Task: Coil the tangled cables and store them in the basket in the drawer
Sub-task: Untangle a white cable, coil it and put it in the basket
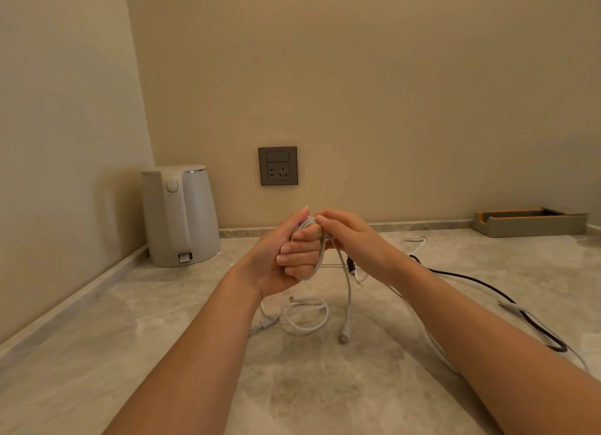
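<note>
My left hand (286, 255) is raised above the marble counter (162, 320), and a grey-white cable (347, 291) is wound in loops round its curled fingers. My right hand (351, 239) pinches the same cable at the top of the coil. The cable's free end hangs down to a plug (344, 333) resting on the counter. A loose white cable (305, 316) lies curled under my hands. On the right, a black cable (494, 291) trails across the counter. No drawer or basket is in view.
A white electric kettle (180, 216) stands at the back left corner. A grey wall socket (278, 165) is on the wall behind my hands. A low grey and orange tray (530, 221) sits at the back right against the wall.
</note>
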A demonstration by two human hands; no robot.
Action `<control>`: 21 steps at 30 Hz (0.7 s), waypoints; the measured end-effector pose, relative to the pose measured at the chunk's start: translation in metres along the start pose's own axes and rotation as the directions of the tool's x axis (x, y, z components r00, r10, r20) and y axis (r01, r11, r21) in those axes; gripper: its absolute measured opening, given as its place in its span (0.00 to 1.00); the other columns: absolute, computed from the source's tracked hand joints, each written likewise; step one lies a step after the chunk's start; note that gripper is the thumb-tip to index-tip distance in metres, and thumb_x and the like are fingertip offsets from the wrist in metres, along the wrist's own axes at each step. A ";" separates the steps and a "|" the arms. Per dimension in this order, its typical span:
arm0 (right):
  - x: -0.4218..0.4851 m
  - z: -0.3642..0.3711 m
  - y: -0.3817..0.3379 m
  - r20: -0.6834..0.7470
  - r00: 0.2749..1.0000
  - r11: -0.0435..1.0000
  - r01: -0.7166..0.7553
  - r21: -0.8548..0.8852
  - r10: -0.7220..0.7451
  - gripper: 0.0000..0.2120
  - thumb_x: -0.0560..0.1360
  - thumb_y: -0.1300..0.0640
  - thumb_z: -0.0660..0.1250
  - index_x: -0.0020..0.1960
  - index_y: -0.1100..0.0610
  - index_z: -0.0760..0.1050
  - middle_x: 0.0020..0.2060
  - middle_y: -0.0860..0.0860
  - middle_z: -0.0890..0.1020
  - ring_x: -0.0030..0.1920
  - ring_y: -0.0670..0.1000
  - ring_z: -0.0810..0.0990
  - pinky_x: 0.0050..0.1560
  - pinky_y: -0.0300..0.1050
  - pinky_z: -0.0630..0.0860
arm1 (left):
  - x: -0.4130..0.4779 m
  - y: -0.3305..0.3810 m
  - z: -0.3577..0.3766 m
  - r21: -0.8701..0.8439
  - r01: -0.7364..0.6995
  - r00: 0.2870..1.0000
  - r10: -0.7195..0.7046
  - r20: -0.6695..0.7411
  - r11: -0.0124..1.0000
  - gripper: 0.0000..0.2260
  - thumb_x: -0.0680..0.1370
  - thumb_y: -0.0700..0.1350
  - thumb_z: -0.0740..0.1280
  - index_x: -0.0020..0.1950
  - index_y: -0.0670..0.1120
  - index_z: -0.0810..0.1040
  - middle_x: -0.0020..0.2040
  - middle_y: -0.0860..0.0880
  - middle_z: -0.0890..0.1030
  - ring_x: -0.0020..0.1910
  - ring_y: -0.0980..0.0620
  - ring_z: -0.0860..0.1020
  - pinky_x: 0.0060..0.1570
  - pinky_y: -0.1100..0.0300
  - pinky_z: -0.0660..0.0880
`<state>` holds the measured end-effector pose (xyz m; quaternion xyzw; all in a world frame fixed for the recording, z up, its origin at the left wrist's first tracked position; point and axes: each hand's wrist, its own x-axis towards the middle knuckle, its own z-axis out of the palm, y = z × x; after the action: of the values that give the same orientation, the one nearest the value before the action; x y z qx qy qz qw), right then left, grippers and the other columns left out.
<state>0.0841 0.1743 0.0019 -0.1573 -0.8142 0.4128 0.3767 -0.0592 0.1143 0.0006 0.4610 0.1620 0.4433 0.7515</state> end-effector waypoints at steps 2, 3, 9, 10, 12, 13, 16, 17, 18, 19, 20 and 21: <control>-0.002 0.000 -0.003 0.048 0.999 1.000 0.015 -0.015 -0.014 0.12 0.82 0.57 0.54 0.54 0.60 0.75 0.42 0.57 0.77 0.42 0.50 0.75 0.45 0.45 0.75 | 0.000 -0.002 0.001 0.037 -0.017 0.998 0.019 -0.052 0.999 0.22 0.77 0.55 0.58 0.27 0.45 0.69 0.16 0.54 0.66 0.15 0.59 0.56 0.14 0.69 0.60; -0.003 0.000 -0.004 0.073 0.997 1.000 0.007 -0.025 -0.005 0.12 0.82 0.56 0.54 0.50 0.59 0.75 0.39 0.56 0.75 0.38 0.48 0.73 0.41 0.43 0.73 | 0.000 -0.003 0.002 0.063 -0.024 0.995 0.030 -0.097 0.998 0.24 0.78 0.57 0.57 0.26 0.45 0.69 0.16 0.54 0.65 0.14 0.60 0.56 0.14 0.69 0.59; 0.004 0.002 -0.002 0.063 0.998 0.981 0.002 -0.192 0.010 0.15 0.82 0.56 0.55 0.44 0.65 0.71 0.30 0.52 0.65 0.30 0.44 0.62 0.31 0.38 0.61 | -0.001 -0.004 0.009 0.172 -0.069 0.934 0.124 -0.334 0.983 0.29 0.79 0.60 0.50 0.22 0.46 0.66 0.15 0.54 0.59 0.13 0.61 0.59 0.14 0.70 0.56; 0.006 0.003 0.000 0.029 0.999 0.946 0.052 -0.319 -0.045 0.16 0.82 0.56 0.56 0.42 0.66 0.71 0.29 0.51 0.67 0.30 0.44 0.63 0.31 0.39 0.62 | 0.000 -0.005 0.009 0.194 -0.078 0.916 0.147 -0.374 0.978 0.30 0.80 0.60 0.50 0.22 0.46 0.66 0.16 0.54 0.59 0.13 0.60 0.59 0.14 0.70 0.57; 0.007 0.005 0.005 -0.020 0.987 0.850 0.126 -0.512 -0.158 0.15 0.81 0.58 0.58 0.39 0.64 0.72 0.29 0.50 0.70 0.32 0.48 0.66 0.35 0.43 0.62 | 0.003 -0.008 0.011 0.218 -0.107 0.871 0.197 -0.450 0.970 0.29 0.80 0.61 0.50 0.23 0.46 0.65 0.16 0.54 0.58 0.14 0.60 0.60 0.15 0.70 0.59; 0.007 0.007 0.006 -0.047 0.980 0.827 0.136 -0.545 -0.192 0.14 0.81 0.58 0.59 0.37 0.62 0.72 0.28 0.49 0.70 0.32 0.49 0.67 0.35 0.43 0.61 | 0.005 -0.009 0.011 0.225 -0.124 0.840 0.222 -0.494 0.967 0.28 0.80 0.60 0.52 0.24 0.46 0.64 0.17 0.53 0.58 0.14 0.59 0.60 0.15 0.70 0.59; 0.008 0.010 0.009 -0.127 0.958 0.801 0.136 -0.584 -0.256 0.14 0.80 0.57 0.61 0.36 0.55 0.69 0.26 0.44 0.67 0.28 0.45 0.65 0.33 0.43 0.59 | 0.010 -0.009 0.012 0.327 -0.166 0.697 0.345 -0.628 0.930 0.23 0.80 0.58 0.57 0.30 0.45 0.64 0.18 0.53 0.60 0.16 0.59 0.61 0.17 0.68 0.61; 0.008 0.012 0.010 -0.148 0.953 0.797 0.129 -0.591 -0.264 0.14 0.80 0.57 0.61 0.35 0.53 0.69 0.25 0.43 0.67 0.28 0.44 0.65 0.33 0.43 0.60 | 0.011 -0.009 0.012 0.387 -0.162 0.647 0.394 -0.653 0.908 0.23 0.80 0.58 0.58 0.31 0.45 0.66 0.18 0.53 0.62 0.16 0.58 0.62 0.18 0.68 0.62; 0.008 0.014 0.009 -0.172 0.946 0.799 0.124 -0.589 -0.274 0.16 0.80 0.56 0.61 0.33 0.52 0.67 0.25 0.43 0.66 0.27 0.43 0.65 0.33 0.44 0.59 | 0.012 -0.010 0.012 0.448 -0.154 0.599 0.443 -0.667 0.881 0.22 0.80 0.57 0.59 0.32 0.44 0.67 0.19 0.53 0.63 0.17 0.57 0.63 0.19 0.66 0.64; 0.008 0.015 0.008 -0.206 0.937 0.809 0.117 -0.576 -0.282 0.19 0.80 0.57 0.61 0.31 0.49 0.64 0.24 0.43 0.65 0.27 0.43 0.64 0.33 0.43 0.59 | 0.014 -0.010 0.013 0.508 -0.142 0.553 0.494 -0.671 0.849 0.22 0.81 0.57 0.58 0.32 0.44 0.69 0.19 0.52 0.65 0.18 0.57 0.65 0.21 0.65 0.65; 0.008 0.015 0.008 -0.246 0.928 0.830 0.107 -0.548 -0.281 0.21 0.80 0.57 0.61 0.30 0.47 0.62 0.23 0.43 0.64 0.26 0.44 0.63 0.32 0.43 0.58 | 0.016 -0.011 0.014 0.571 -0.129 0.513 0.547 -0.661 0.811 0.23 0.81 0.56 0.57 0.32 0.44 0.70 0.20 0.52 0.66 0.19 0.56 0.66 0.24 0.63 0.66; 0.008 0.015 0.008 -0.288 0.919 0.858 0.092 -0.506 -0.269 0.21 0.80 0.58 0.61 0.29 0.47 0.62 0.23 0.43 0.64 0.26 0.44 0.62 0.31 0.41 0.58 | 0.018 -0.011 0.014 0.640 -0.111 0.481 0.604 -0.635 0.761 0.23 0.82 0.55 0.56 0.33 0.43 0.72 0.21 0.51 0.68 0.20 0.56 0.67 0.25 0.62 0.67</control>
<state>0.0674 0.1756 -0.0059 -0.2383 -0.8226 0.1245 0.5010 -0.0344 0.1188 0.0019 0.4098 0.4962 0.6956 0.3194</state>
